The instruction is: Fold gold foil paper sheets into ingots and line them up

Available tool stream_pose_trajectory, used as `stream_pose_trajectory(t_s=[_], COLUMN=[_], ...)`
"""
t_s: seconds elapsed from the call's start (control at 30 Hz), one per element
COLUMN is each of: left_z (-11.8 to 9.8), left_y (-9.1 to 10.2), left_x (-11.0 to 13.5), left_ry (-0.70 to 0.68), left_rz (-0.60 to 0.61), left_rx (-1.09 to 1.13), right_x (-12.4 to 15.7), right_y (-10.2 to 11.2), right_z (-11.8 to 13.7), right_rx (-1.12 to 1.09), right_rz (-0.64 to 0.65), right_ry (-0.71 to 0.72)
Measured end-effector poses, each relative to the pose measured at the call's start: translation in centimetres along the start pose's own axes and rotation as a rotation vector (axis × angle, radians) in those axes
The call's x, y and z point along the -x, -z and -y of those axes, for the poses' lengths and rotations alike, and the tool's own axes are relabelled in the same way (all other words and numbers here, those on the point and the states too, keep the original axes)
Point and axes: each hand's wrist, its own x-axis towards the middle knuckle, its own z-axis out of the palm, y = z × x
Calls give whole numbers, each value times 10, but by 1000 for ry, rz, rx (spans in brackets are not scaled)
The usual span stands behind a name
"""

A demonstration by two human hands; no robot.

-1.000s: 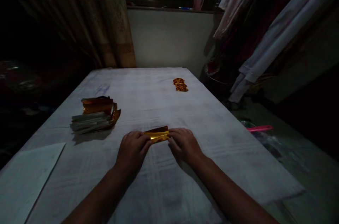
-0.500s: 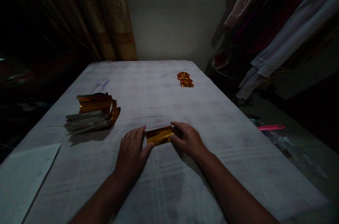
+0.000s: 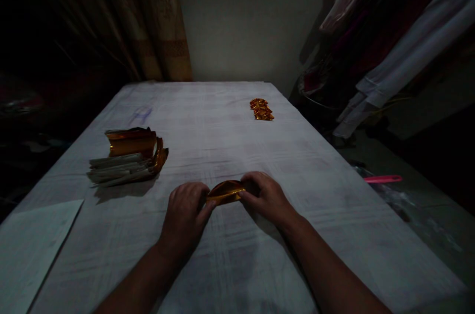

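Note:
Between my hands, a small folded sheet of shiny gold foil paper [image 3: 225,192] bows upward along its far edge. My left hand [image 3: 188,210] pinches its left end, thumb at the near edge and fingers behind. At the right end, my right hand [image 3: 265,195] grips it between thumb and fingers. To the left lies a stack of gold foil paper [image 3: 133,142] with grey-backed sheets fanned in front. Farther off at the right rests a short row of folded gold foil pieces [image 3: 261,110].
A pale checked cloth [image 3: 208,141] covers the table. A white sheet or board [image 3: 33,249] lies at the near left corner. Curtains [image 3: 159,22] hang at the far left, clothes [image 3: 411,52] at the right. A pink handle [image 3: 384,179] shows beside the table, low down.
The foil paper between my hands has gone from nearly flat to arched along its far edge. My hands have pressed slightly inward on its ends. The view has shifted a little.

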Motion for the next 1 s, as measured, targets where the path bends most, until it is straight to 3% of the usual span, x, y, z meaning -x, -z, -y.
stream_pose_trajectory(t_s=[0.33, 0.67, 1.0], left_z=[3, 2, 10], left_y=[-1, 6, 8], left_x=[1, -3, -2], left_ry=[-41, -7, 124], left_rz=[-28, 23, 33], left_rx=[30, 147, 330], right_x=[2, 5, 4], right_y=[6, 12, 13], right_z=[0, -2, 9], right_rx=[-1, -36, -320], right_rz=[85, 135, 84], right_ry=[87, 12, -33])
